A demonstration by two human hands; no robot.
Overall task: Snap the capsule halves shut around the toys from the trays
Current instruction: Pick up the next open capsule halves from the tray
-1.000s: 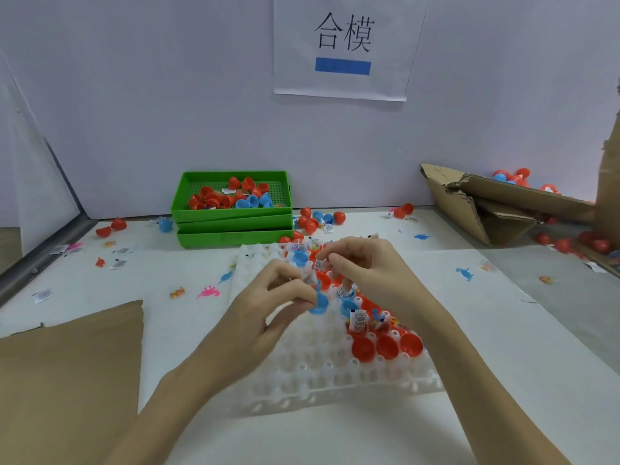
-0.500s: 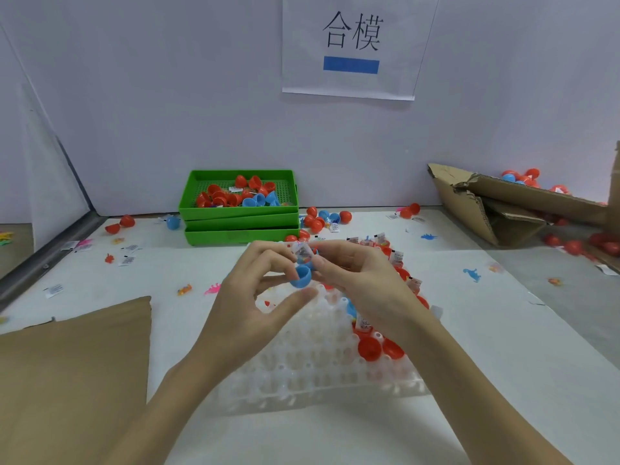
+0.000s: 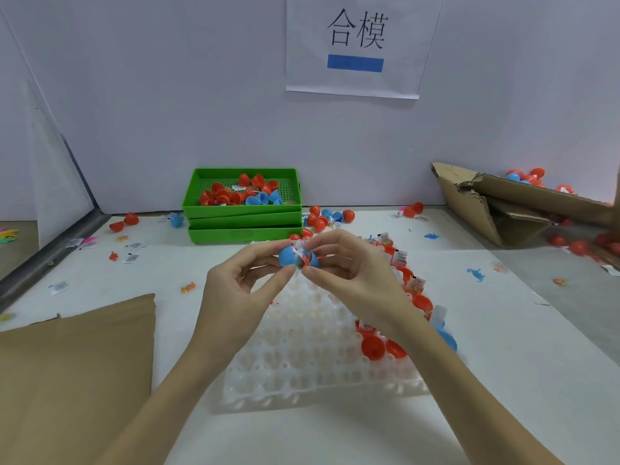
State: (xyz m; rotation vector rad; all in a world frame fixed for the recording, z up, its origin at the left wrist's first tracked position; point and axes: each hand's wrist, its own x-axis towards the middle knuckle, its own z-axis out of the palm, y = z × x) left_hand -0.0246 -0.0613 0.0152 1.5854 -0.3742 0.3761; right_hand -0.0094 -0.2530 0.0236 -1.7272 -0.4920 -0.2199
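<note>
Red and blue capsule halves are piled in the top green tray [image 3: 242, 214], and red halves are seated along the right side of the white cell tray [image 3: 302, 374]. Above it, a blue capsule [image 3: 298, 257] is pinched between the left hand [image 3: 235, 293] and right hand [image 3: 355, 280], halves side by side, a red toy [image 3: 306, 259] caught in the seam. Bare tabletop [image 3: 503, 357] lies to the right.
</note>
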